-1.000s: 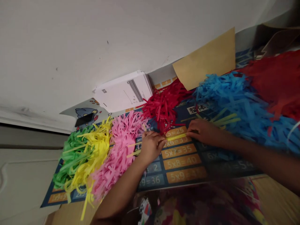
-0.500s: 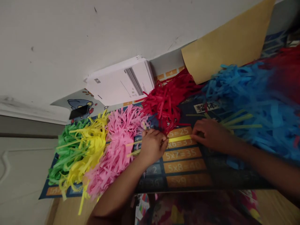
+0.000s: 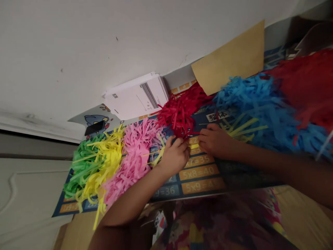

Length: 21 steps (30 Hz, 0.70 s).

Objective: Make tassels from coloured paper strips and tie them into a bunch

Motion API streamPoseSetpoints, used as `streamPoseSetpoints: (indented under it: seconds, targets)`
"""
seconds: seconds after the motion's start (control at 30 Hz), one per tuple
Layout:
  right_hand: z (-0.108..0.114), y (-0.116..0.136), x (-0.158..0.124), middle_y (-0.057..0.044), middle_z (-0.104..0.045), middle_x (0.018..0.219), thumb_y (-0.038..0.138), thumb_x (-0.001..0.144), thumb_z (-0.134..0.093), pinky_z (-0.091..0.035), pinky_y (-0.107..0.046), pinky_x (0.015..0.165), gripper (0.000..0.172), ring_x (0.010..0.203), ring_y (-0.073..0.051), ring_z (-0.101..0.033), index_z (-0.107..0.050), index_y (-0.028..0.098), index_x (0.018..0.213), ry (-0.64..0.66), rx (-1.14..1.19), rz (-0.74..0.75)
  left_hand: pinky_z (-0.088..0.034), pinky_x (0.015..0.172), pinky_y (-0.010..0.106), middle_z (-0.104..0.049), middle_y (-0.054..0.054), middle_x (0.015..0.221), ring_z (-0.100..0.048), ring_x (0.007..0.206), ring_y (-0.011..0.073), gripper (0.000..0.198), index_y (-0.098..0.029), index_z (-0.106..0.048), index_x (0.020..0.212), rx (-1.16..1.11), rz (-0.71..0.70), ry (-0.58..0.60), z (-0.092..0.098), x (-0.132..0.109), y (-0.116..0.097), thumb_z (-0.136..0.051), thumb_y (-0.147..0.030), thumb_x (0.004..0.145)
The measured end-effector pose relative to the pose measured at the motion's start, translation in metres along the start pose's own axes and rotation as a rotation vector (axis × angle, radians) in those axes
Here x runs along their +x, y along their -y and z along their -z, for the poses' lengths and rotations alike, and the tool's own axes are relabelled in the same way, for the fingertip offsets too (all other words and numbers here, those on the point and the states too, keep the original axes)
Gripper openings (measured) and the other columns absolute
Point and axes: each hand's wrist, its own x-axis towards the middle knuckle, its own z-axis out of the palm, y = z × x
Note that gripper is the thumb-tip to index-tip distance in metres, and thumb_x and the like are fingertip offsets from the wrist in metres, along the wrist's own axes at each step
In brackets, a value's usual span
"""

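Note:
A yellow paper strip (image 3: pixel 194 147) spans the short gap between my two hands, above the printed times-table mat. My left hand (image 3: pixel 175 155) is closed on its left part, and thin yellow ends stick out beyond toward the pink paper shreds (image 3: pixel 134 166). My right hand (image 3: pixel 215 141) grips the other part, with loose yellow strip ends (image 3: pixel 244 128) fanning out past it over the blue shreds (image 3: pixel 270 114). Dark red shreds (image 3: pixel 179 113) lie just behind both hands. The fingertips are partly hidden, so how many strips they hold cannot be counted.
Yellow shreds (image 3: pixel 106 163) and green shreds (image 3: pixel 84 166) lie at the left, near a black phone (image 3: pixel 95 128). White printed sheets (image 3: pixel 136 99) and a tan envelope-like sheet (image 3: pixel 231 57) lean at the wall. More red shreds (image 3: pixel 309 86) fill the far right.
My hands have come closer together, shortening the visible yellow strip between them. The whole view has shifted a little, showing more of the red shreds at the right.

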Motion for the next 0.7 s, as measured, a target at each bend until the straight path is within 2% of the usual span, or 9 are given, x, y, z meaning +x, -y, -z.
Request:
streamPoseSetpoints:
  seconds: [0.1, 0.23, 0.43, 0.57, 0.63, 0.7]
  targets:
    - [-0.005, -0.007, 0.005, -0.006, -0.069, 0.081, 0.021, 0.089, -0.059, -0.024, -0.04, 0.082, 0.017, 0.089, -0.022, -0.051, -0.068, 0.016, 0.074, 0.041, 0.064, -0.104, -0.028, 0.101, 0.049, -0.069, 0.003, 0.084, -0.052, 0.095, 0.0223, 0.019, -0.02, -0.068, 0.082, -0.01, 0.02, 0.033, -0.001, 0.007, 0.002, -0.055, -0.026, 0.094]
    - [-0.007, -0.01, 0.008, -0.007, -0.068, 0.077, 0.021, 0.086, -0.059, -0.024, -0.039, 0.078, 0.016, 0.087, -0.023, -0.052, -0.066, 0.016, 0.072, 0.048, 0.051, -0.133, -0.03, 0.099, 0.049, -0.067, 0.004, 0.079, -0.052, 0.092, 0.0224, 0.016, -0.019, -0.069, 0.085, -0.026, 0.072, 0.004, -0.008, 0.009, 0.004, -0.056, -0.026, 0.092]
    - [-0.008, 0.006, 0.009, -0.006, -0.068, 0.091, 0.024, 0.09, -0.06, -0.025, -0.039, 0.079, 0.009, 0.09, -0.023, -0.05, -0.067, 0.018, 0.088, -0.064, 0.018, -0.095, -0.03, 0.098, 0.048, -0.068, 0.003, 0.076, -0.053, 0.089, 0.0211, 0.019, -0.019, -0.067, 0.079, -0.001, 0.076, -0.043, -0.013, 0.004, 0.003, -0.056, -0.024, 0.094]
    - [-0.016, 0.01, 0.001, -0.005, -0.067, 0.086, 0.013, 0.093, -0.054, -0.025, -0.038, 0.077, 0.016, 0.084, -0.021, -0.048, -0.065, 0.017, 0.083, -0.096, -0.041, -0.035, -0.028, 0.099, 0.047, -0.071, 0.001, 0.082, -0.055, 0.091, 0.0197, 0.015, -0.022, -0.069, 0.089, -0.01, 0.077, -0.083, -0.014, -0.006, 0.005, -0.056, -0.021, 0.096]
    - [-0.021, 0.006, -0.005, -0.005, -0.068, 0.087, 0.016, 0.094, -0.055, -0.025, -0.037, 0.078, 0.014, 0.086, -0.021, -0.049, -0.066, 0.017, 0.086, -0.118, -0.037, -0.069, -0.03, 0.097, 0.045, -0.072, 0.001, 0.086, -0.055, 0.091, 0.0193, 0.014, -0.023, -0.07, 0.099, -0.061, 0.118, -0.093, -0.014, -0.013, 0.008, -0.056, -0.021, 0.096]
    - [-0.026, 0.0, -0.01, -0.005, -0.069, 0.088, 0.019, 0.096, -0.055, -0.026, -0.037, 0.079, 0.015, 0.088, -0.021, -0.051, -0.067, 0.018, 0.088, -0.128, -0.019, -0.118, -0.032, 0.092, 0.044, -0.073, 0.001, 0.089, -0.056, 0.091, 0.0198, 0.015, -0.024, -0.071, 0.1, -0.149, 0.199, -0.088, -0.015, -0.019, 0.012, -0.057, -0.024, 0.096]
